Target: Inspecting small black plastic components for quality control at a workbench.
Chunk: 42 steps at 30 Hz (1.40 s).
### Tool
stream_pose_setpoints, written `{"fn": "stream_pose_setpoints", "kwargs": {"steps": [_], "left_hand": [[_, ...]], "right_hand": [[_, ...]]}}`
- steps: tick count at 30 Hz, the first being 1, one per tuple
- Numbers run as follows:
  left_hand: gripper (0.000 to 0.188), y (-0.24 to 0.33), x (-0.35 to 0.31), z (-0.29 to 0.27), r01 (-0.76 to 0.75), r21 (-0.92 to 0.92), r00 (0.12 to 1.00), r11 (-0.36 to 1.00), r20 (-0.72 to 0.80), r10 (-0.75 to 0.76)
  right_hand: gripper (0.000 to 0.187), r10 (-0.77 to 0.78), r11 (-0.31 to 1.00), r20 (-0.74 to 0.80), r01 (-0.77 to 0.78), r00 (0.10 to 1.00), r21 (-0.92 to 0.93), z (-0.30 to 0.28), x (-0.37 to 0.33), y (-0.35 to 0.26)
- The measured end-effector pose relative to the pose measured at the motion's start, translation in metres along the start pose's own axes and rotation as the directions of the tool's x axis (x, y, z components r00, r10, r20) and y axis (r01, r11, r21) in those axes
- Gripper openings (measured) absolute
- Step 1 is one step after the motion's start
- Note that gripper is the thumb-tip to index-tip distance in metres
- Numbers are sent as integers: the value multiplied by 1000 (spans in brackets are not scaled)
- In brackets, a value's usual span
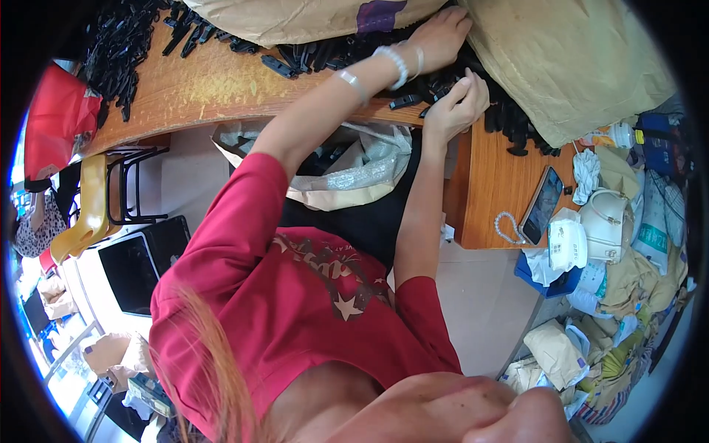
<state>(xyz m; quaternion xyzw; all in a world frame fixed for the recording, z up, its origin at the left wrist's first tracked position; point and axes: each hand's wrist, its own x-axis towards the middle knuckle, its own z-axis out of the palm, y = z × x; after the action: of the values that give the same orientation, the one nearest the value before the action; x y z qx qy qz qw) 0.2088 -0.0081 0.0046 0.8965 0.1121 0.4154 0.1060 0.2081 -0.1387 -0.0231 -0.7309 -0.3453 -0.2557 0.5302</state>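
Small black clip-like plastic pieces [277, 65] lie heaped along the wooden table [214, 88] and around both my hands. My left hand [436, 43], with bracelets on its wrist, reaches across into the heap between two brown paper bags. Its fingers are bent and close together, their tips out of sight, so what they hold does not show. Just nearer, my right hand [459, 107] is closed, thumb against fingers, on a small black piece that is mostly covered. One paper bag [310, 18] lies beyond my left hand; the other paper bag [576, 66] is at the right.
Below the table edge, an open bag with a silvery lining [354, 181] rests at my lap. On the right-hand tabletop lie a phone [543, 203] and a bead bracelet [507, 227]. A white handbag [605, 225] and piled packages stand beyond. A yellow chair [88, 199] is at left.
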Motion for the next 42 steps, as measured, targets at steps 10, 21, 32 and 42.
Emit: {"fn": "stream_pose_setpoints", "kwargs": {"steps": [10, 21, 32, 42], "left_hand": [[31, -15, 3, 26, 46, 74, 963, 996, 263, -64], [32, -21, -30, -7, -81, -43, 980, 996, 180, 88], [29, 10, -7, -92, -193, -277, 968, 941, -211, 136], [25, 63, -159, -172, 673, -670, 481, -313, 718, -502]], "right_hand": [[71, -103, 958, 376, 193, 921, -211, -6, -13, -5], [70, -133, 951, 357, 221, 924, -217, -3, -15, 0], [45, -185, 981, 224, 193, 957, -17, 0, -17, -3], [31, -336, 906, 464, 417, 819, -79, -57, -38, -29]]}}
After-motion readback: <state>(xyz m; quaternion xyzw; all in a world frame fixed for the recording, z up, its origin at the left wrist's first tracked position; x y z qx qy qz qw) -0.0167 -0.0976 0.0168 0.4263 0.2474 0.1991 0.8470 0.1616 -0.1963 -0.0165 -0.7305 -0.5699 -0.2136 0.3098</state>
